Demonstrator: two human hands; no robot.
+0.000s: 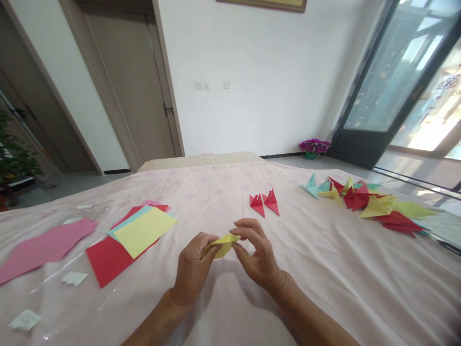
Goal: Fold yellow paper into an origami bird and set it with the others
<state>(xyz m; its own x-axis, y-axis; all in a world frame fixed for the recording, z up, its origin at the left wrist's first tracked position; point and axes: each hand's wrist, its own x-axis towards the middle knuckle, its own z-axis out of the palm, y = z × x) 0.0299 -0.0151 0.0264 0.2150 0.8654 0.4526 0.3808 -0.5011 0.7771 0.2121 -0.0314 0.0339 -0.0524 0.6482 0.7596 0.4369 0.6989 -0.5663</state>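
Note:
A small folded piece of yellow paper [225, 246] is between my two hands, above the cloth in the middle of the view. My left hand [194, 264] is closed on its left end, with the thumb on top. At the right end, the thumb and index finger of my right hand [257, 252] meet the paper's tip, while the other fingers are curled and raised. Two red folded paper cranes [264, 203] stand on the cloth just beyond my right hand. My palms hide part of the yellow paper.
Loose sheets lie at the left: a yellow sheet [147, 231], a red sheet [108, 259] and pink paper [48, 247]. Several folded paper cranes [374, 204] are heaped at the right. A pale pink flowered cloth [201, 192] covers the surface. Paper scraps [74, 278] lie at the near left.

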